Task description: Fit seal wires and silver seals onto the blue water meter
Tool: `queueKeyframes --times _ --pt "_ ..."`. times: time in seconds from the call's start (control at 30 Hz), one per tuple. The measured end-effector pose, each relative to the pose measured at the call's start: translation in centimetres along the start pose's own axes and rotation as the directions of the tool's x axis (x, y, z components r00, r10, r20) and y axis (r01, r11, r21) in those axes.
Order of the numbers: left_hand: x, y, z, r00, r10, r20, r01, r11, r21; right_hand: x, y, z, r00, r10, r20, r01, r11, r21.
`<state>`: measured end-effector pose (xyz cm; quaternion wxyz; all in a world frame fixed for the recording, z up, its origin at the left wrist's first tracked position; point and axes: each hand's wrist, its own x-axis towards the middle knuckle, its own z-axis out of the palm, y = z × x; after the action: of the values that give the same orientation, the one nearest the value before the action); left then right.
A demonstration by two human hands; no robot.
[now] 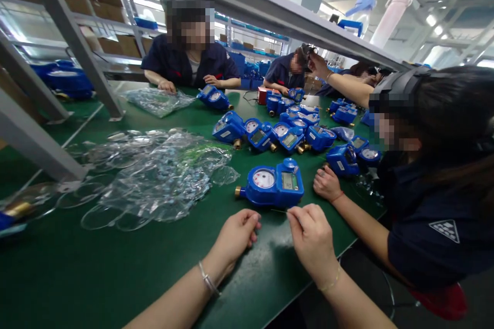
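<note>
A blue water meter point(273, 183) with a white dial, a small screen and a brass end lies on the green table point(69, 272) right in front of me. My left hand point(236, 235) is curled closed just below it. My right hand point(311, 235) pinches a thin wire point(278, 211) that runs leftward between my hands, near the meter's front edge. Whether my left fingers also hold the wire is hidden.
A heap of clear plastic bags point(154, 175) lies to the left. Several more blue meters point(285, 133) crowd the table's far right. A co-worker's hand point(327, 184) rests beside my meter. Other people sit across the table. Grey frame struts point(73, 36) rise at left.
</note>
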<state>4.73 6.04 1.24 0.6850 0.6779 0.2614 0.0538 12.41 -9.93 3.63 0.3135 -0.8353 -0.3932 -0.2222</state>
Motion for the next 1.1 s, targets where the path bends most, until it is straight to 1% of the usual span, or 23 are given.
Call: queueKeyframes --times 0.1,0.2,0.27,0.33,0.43,0.6,0.9,1.1 --pt "0.5 -0.5 2.6 0.995 -0.067 0.067 0.075 0.989 -0.13 0.3 0.2 -0.5 1.0 -0.02 0.001 0.02 0.997 -0.079" --pt "1.2 -0.9 5.1 0.987 -0.116 0.108 0.14 0.957 -0.255 0.4 1.2 -1.1 1.0 -0.022 -0.02 0.018 0.987 -0.16" --pt "1.8 -1.1 6.3 0.984 -0.127 0.123 0.16 0.933 -0.321 0.3 2.0 -1.5 1.0 -0.02 -0.021 0.015 0.978 -0.209" --pt "2.4 -1.1 7.0 0.982 -0.121 0.144 0.166 0.915 -0.367 0.2 2.8 -1.8 1.0 -0.021 -0.011 0.017 0.97 -0.243" --pt "3.3 -1.1 7.3 0.979 -0.09 0.181 0.157 0.902 -0.403 0.3 3.3 -2.0 1.0 -0.023 0.005 0.024 0.964 -0.265" --pt "4.1 -1.1 7.1 0.975 -0.044 0.218 0.136 0.893 -0.428 0.8 3.4 -1.7 0.999 -0.004 0.054 0.019 0.961 -0.276" --pt "4.3 -1.2 6.9 0.968 -0.011 0.249 0.115 0.906 -0.408 1.7 3.6 -0.9 0.988 0.007 0.153 0.046 0.94 -0.339" --pt "4.3 -1.2 6.9 0.968 0.006 0.253 0.097 0.915 -0.392 1.7 3.5 -0.8 0.984 -0.013 0.177 0.085 0.911 -0.403"
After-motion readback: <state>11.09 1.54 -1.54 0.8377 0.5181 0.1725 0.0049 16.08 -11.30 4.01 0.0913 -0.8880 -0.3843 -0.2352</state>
